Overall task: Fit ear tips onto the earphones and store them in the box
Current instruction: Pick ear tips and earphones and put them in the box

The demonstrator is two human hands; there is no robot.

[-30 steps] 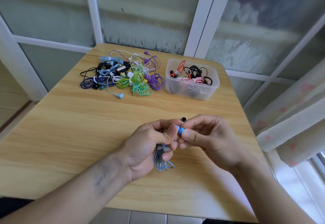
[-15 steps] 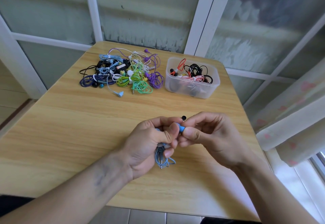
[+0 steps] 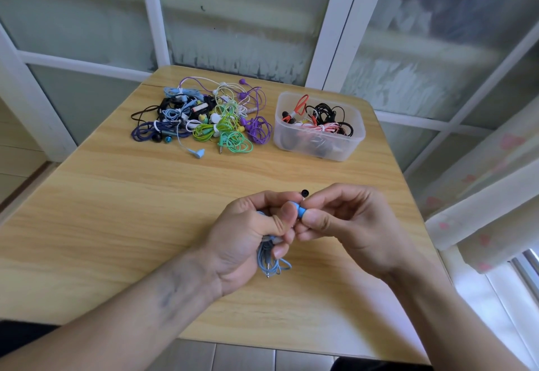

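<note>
Over the middle of the wooden table (image 3: 116,210), my left hand (image 3: 250,236) grips a blue earphone; its coiled blue cable (image 3: 271,260) hangs below my fingers. My right hand (image 3: 344,222) pinches the blue ear tip (image 3: 299,210) at the earbud's end, pressed against my left thumb. A small black ear tip (image 3: 304,193) lies on the table just behind my fingertips. The clear plastic box (image 3: 319,144) at the back right holds red, black and striped earphones.
A tangled pile of earphones (image 3: 204,120) in purple, green, blue, white and black lies at the back left of the table. White window frames and frosted panes stand behind the table. A curtain (image 3: 481,190) hangs to the right.
Both hands stay together on the blue earbud; the fingers have shifted only slightly. The view has tilted a little, so the pile and box sit slightly higher.
</note>
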